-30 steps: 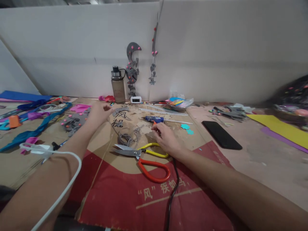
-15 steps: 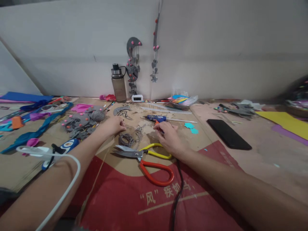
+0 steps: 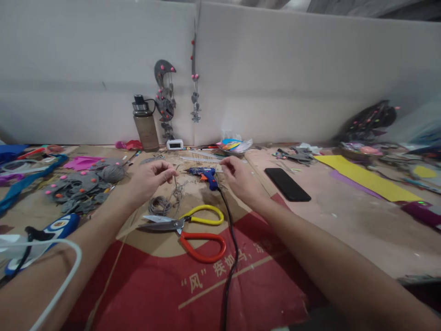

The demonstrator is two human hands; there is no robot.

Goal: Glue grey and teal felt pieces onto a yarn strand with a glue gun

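Observation:
My left hand (image 3: 149, 179) is raised above the cardboard, its fingers pinched on a thin grey string (image 3: 176, 185) that hangs down to a grey string coil (image 3: 160, 205). My right hand (image 3: 238, 177) is lifted too, fingers pinched, seemingly on the other end of the same thread, though that end is too fine to see. Between the two hands lies a blue glue gun (image 3: 204, 174) with a black cable (image 3: 231, 239). Scissors (image 3: 188, 227) with one yellow and one red handle lie just below my hands.
A black phone (image 3: 287, 184) lies right of my right hand. Grey felt cut-outs with pink dots (image 3: 74, 189) and a grey yarn ball (image 3: 112, 173) sit at the left. A bottle (image 3: 145, 124), a small clock (image 3: 175, 144) and a bowl of scraps (image 3: 233, 145) stand by the wall. Yellow sheet (image 3: 361, 172) at right.
Both hands have lifted off the cardboard and come up to pinch the string. The right hand has left the glue gun. The view has swung to the right.

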